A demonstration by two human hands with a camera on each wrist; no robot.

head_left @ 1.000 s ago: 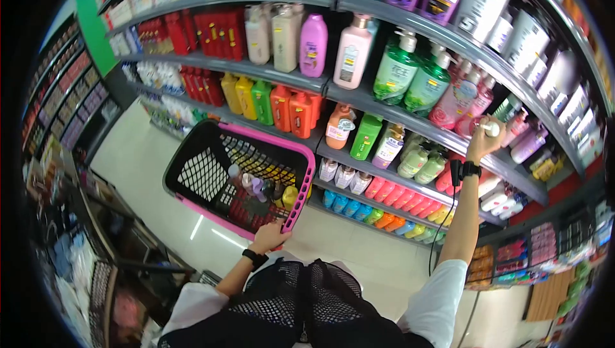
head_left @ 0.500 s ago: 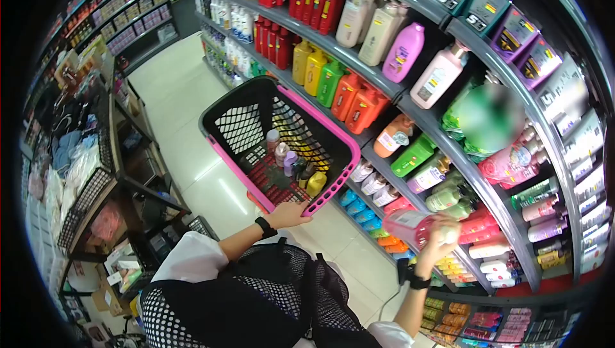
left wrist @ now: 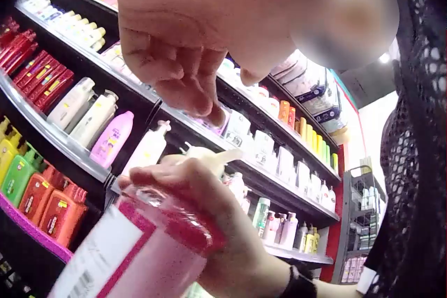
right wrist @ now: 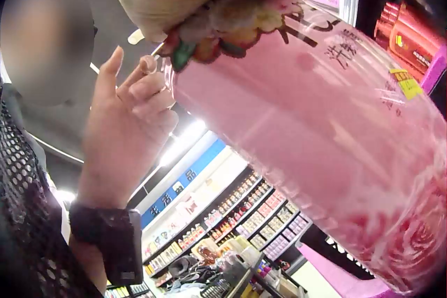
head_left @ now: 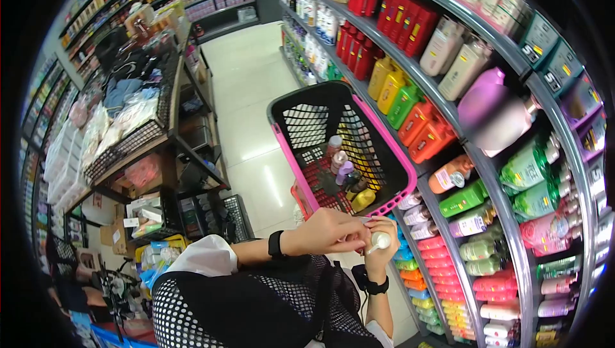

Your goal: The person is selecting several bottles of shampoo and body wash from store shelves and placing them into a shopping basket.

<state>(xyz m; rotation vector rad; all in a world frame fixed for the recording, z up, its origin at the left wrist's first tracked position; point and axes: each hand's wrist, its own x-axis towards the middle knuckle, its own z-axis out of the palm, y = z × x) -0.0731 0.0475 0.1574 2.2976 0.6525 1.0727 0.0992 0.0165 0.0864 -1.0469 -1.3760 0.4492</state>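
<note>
Right hand (head_left: 382, 257) gripped a pink bottle (right wrist: 300, 123)
It was see-through, rose-printed, with a white pump (head_left: 380, 240); the left hand (head_left: 325, 230), loosely curled nearby, held nothing

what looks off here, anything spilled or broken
Nothing stands out: no spill shows on the floor, and the pink bottle in the right hand looks intact. In the head view, a blur hides part of the shelf, so I can't judge there.

grey shelves (left wrist: 38, 127) are lining a pale, shiny tiled floor (head_left: 240, 85), and ceiling lights (right wrist: 185, 142) are glowing overhead.
</note>
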